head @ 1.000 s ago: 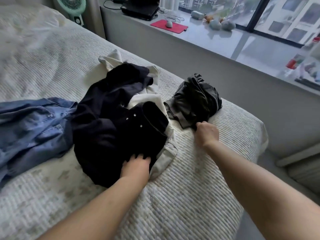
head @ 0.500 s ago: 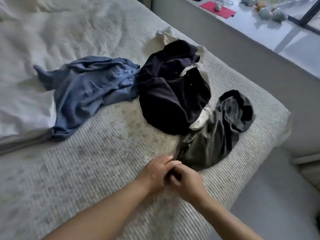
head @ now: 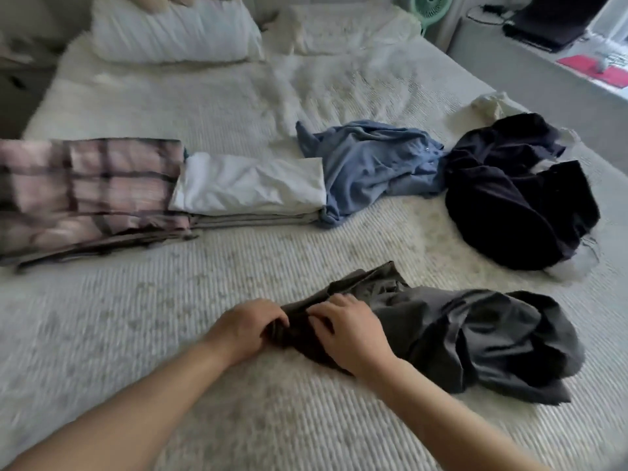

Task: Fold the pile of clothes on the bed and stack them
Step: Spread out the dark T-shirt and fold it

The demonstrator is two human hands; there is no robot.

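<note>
A crumpled dark grey garment (head: 475,338) lies on the bed (head: 238,419) in front of me. My left hand (head: 246,326) and my right hand (head: 350,329) both grip its near left end, fingers curled into the cloth. Further back lie a rumpled blue denim shirt (head: 367,161) and a black garment (head: 516,198) heaped over a cream one (head: 489,105). At the left sits a folded pink plaid piece (head: 85,192), with a folded white piece (head: 248,183) beside it on flat grey layers.
White pillows (head: 170,32) lie at the head of the bed. A green fan (head: 431,8) stands behind them. A grey ledge at the right carries a laptop (head: 557,22) and a red mouse pad (head: 598,71).
The grey garment has been pulled from the bed's right edge toward me. My left hand left the black garment and joined the right on the grey one. My view swung left, revealing the folded pieces.
</note>
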